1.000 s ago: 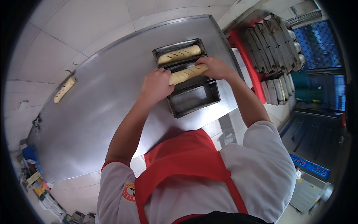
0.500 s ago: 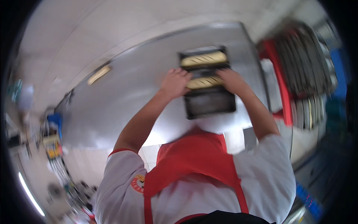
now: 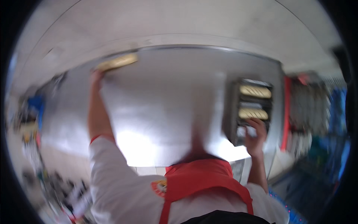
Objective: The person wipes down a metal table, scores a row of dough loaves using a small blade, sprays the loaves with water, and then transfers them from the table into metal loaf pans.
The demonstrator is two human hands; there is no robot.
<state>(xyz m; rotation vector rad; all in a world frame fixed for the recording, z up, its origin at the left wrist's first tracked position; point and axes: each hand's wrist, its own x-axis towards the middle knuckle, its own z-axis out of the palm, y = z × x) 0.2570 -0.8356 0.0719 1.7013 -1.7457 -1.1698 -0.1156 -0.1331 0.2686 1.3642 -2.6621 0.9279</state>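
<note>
At the far left of the metal table, my left hand (image 3: 97, 73) reaches the near end of a long pale dough loaf (image 3: 121, 62); blur hides whether its fingers wrap round it. To the right stands a dark baking tray (image 3: 234, 128) with long compartments. A scored dough loaf (image 3: 255, 91) lies in its far compartment, and another scored loaf (image 3: 253, 114) in the middle one. My right hand (image 3: 255, 137) is over the nearest compartment, its fingertips by the middle loaf's front edge. Thumb and fingers are apart, with no loaf between them.
The shiny metal table (image 3: 167, 100) spans the view, with a pale wall (image 3: 179, 22) behind it. Beyond its right edge are a red frame (image 3: 286, 112) and a stack of dark trays (image 3: 309, 104). Blue items (image 3: 36, 102) stand past the left end.
My left hand has left the tray and stretched far left to the lone loaf. My right hand has come off the middle loaf toward the nearest compartment. The view has turned.
</note>
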